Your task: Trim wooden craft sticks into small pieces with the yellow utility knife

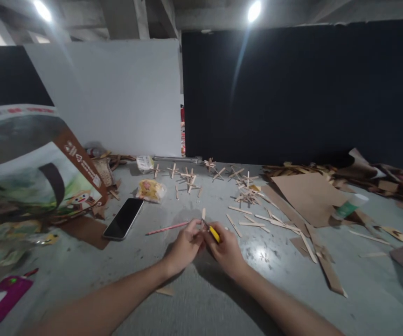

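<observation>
My left hand (184,245) is closed, its fingers pinching a wooden craft stick (204,213) that points up and away from me. My right hand (228,252) is wrapped round a yellow utility knife (214,233). The dark tip of the knife meets the stick just above my fingertips, and the two hands almost touch. A pink pencil (166,228) lies left of my left hand. Loose craft sticks (252,224) are scattered to the right of my right hand. Beyond both hands stand small crossed-stick pieces (191,181).
A phone (123,218) and a yellow packet (151,190) lie to the left, near a large printed bag (44,163). Brown cardboard (308,198) and a green-white tube (350,206) are at the right. A purple tool (5,301) sits front left. Panels (117,98) border the far edge.
</observation>
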{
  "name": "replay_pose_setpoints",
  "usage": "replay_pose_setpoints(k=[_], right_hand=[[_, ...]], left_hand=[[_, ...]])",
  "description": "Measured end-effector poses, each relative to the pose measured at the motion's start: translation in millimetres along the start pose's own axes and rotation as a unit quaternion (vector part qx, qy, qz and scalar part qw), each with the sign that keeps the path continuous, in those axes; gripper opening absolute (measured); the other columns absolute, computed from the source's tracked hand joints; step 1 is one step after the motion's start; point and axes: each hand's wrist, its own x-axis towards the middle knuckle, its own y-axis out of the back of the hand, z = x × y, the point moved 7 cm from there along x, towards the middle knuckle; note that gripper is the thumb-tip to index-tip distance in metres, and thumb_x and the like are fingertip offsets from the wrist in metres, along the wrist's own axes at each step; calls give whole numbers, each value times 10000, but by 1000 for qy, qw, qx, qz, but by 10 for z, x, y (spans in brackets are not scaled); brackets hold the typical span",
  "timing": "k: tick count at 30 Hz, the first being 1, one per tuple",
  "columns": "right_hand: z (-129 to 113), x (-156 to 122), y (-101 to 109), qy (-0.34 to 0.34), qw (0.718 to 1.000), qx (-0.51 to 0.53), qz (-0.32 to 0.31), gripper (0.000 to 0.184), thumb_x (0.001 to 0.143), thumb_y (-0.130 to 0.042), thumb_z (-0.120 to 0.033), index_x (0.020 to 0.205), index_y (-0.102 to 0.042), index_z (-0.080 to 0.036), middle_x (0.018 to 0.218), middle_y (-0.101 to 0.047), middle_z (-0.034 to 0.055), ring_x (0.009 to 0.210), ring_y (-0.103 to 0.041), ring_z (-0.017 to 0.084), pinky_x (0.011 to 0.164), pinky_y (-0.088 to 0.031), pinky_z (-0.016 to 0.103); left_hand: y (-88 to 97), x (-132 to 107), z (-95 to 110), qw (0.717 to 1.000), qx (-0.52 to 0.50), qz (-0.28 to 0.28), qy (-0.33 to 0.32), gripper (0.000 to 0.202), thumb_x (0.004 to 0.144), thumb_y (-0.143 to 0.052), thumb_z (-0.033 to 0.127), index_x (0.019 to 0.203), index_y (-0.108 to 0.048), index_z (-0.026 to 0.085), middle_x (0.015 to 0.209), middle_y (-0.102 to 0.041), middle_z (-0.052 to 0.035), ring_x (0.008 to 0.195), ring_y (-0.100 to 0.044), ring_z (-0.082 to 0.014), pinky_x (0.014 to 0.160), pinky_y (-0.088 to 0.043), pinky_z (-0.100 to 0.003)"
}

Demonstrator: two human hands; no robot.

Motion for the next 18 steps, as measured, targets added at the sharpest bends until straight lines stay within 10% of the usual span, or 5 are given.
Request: replay_pose_setpoints(k=[18], right_hand=[[44,25,85,-45,998,0,52,265,924,-633,-469,786,-632,-242,615,-614,-18,552,-554,179,537,-434,272]], left_hand=[[-69,-18,106,997,73,-15,-19,302,933,-605,354,1171,-649,173,590,-573,53,507,-497,-128,512,-345,-225]])
